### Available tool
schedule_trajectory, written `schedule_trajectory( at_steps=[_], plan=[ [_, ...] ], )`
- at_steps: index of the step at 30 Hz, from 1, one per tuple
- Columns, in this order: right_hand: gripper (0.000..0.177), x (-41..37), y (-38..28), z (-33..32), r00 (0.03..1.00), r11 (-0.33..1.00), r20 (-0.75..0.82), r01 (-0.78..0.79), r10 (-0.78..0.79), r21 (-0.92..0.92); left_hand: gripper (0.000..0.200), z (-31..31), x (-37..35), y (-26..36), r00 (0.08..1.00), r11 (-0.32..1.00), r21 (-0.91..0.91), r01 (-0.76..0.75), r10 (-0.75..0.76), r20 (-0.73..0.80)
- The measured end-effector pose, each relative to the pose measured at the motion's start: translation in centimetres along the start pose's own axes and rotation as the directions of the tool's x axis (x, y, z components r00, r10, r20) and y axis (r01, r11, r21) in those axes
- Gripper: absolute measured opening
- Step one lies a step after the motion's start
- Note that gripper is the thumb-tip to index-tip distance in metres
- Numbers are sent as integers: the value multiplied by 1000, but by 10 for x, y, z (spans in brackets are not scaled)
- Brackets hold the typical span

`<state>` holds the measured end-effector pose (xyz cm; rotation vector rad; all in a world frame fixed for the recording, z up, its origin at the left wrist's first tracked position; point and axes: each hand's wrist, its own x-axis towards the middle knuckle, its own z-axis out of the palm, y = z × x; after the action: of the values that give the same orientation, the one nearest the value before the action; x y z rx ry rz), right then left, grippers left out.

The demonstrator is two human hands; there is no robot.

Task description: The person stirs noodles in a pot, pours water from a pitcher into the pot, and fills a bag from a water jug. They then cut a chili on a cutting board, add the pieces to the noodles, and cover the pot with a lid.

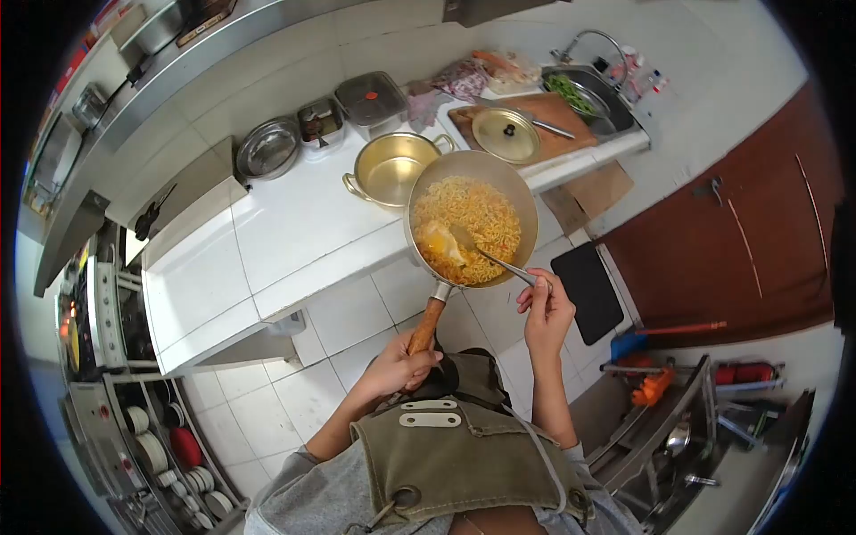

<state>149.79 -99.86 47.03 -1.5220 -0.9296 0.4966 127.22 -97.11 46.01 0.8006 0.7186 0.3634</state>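
Observation:
My left hand is wrapped round the wooden handle of a saucepan, which I hold up in front of the counter edge. Orange-yellow instant noodles fill much of the pan, and an egg with white and yolk showing lies at their left side. Between the fingers of my right hand is the handle of a metal spoon. Its far end is sunk in the noodles beside the egg, so its tip is hidden. Just behind the pan stands a gold two-handled pot, partly covered by the pan's rim.
A gold lid and a knife lie on a wooden cutting board. Green vegetables sit at the sink. A metal bowl and a lidded container line the white counter. A stove stands far left.

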Motion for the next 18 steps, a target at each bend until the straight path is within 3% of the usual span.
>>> schedule_trajectory(
  at_steps=[3,5,7,13,18],
  plan=[
    [21,39,-4,3,996,993,69,70,-63,-97,19,8,19,17,996,1000,-31,-6,3,-85],
    [18,79,2,-1,970,963,94,234,-222,-136,19,17,40,26,988,995,-83,-57,44,-151],
    [18,102,-2,-7,959,960,172,247,-224,-130,19,26,50,27,978,988,-129,-87,60,-201],
    [15,165,-10,-11,836,853,329,503,-440,-138,20,52,84,38,934,961,-201,-189,112,-339],
    [14,203,-24,-15,740,760,432,628,-515,-169,21,64,110,35,891,941,-209,-266,157,-426]
  ],
)
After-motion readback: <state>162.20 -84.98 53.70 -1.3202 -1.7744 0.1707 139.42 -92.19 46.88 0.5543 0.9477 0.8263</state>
